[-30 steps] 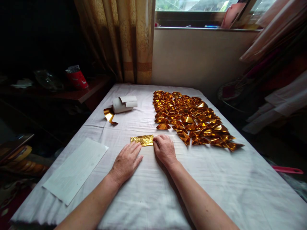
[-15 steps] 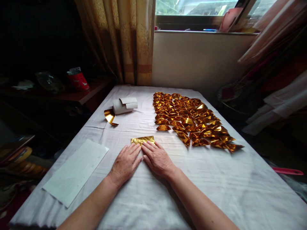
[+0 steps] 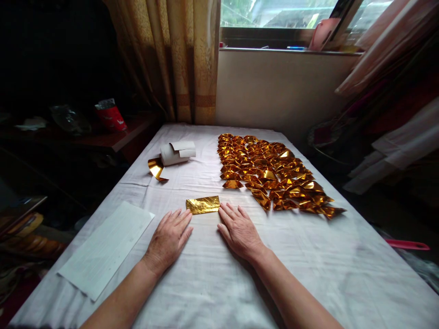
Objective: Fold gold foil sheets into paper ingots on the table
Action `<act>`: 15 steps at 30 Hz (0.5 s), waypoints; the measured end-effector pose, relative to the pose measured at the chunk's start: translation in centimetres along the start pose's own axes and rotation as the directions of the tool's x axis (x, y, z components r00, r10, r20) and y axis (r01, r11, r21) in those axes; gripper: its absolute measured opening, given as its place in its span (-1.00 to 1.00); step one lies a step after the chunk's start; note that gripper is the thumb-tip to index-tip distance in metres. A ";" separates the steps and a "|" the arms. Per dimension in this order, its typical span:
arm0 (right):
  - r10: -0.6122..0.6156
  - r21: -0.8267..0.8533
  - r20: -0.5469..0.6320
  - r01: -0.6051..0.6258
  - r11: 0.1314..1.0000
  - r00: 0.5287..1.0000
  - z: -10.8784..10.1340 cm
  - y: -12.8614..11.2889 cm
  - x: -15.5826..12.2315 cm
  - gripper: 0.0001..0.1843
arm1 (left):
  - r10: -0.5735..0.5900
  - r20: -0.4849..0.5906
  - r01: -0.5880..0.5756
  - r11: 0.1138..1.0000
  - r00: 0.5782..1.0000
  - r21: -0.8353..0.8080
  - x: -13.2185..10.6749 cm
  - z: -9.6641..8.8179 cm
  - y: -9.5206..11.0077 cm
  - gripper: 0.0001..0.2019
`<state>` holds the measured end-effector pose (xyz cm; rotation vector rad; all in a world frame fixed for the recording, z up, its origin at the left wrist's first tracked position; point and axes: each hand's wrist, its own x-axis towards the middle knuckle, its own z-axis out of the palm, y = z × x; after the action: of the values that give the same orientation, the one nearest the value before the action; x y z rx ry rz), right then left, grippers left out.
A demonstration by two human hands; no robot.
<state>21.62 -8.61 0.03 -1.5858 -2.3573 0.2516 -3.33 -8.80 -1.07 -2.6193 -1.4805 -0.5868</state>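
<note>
A folded strip of crinkled gold foil paper point(image 3: 203, 205) lies flat on the white cloth in front of me. My left hand point(image 3: 167, 237) rests flat by its left end, fingers stretched out, the fingertips at its lower left corner. At the opposite end lies my right hand point(image 3: 241, 230), also flat and open, with fingertips close to the strip's right edge. Neither hand grips anything. Rows of folded gold foil pieces point(image 3: 267, 176), pointed at both ends, cover the far right of the cloth.
A whitish paper sheet point(image 3: 106, 249) lies at the left. Farther back is a white roll point(image 3: 176, 153) beside a curled gold foil piece point(image 3: 157, 169). A red can point(image 3: 111, 116) stands on a dark side table point(image 3: 116, 141). The white cloth point(image 3: 219, 283) covers the table.
My hands have slid apart, the left one leftward and the right one rightward. The gold foil strip they partly covered is now almost fully visible.
</note>
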 end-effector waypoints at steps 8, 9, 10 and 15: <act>0.037 0.048 -0.083 -0.033 0.998 0.996 -0.3 1.0 1.4 -0.61 | -0.016 -0.095 0.015 1.000 0.995 -0.006 0.2 -0.1 -0.4 -0.66; 0.065 0.065 -0.092 -0.059 0.996 0.994 -0.3 1.1 1.9 -0.60 | -0.017 -0.098 0.016 1.000 0.995 -0.004 0.3 -0.1 -0.4 -0.67; 0.103 0.075 -0.098 -0.096 0.993 0.990 -0.3 1.2 2.4 -0.57 | -0.017 -0.102 0.017 1.000 0.995 -0.001 0.3 -0.1 -0.3 -0.67; 0.148 0.066 -0.071 -0.144 0.987 0.986 -0.3 0.6 4.8 -0.47 | -0.026 -0.130 0.029 0.999 0.991 0.027 0.3 -0.2 -0.2 -0.69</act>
<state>20.59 -3.97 0.82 -1.7104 -2.1600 0.2864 -3.42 -8.50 -0.84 -2.4909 -1.4771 -0.7179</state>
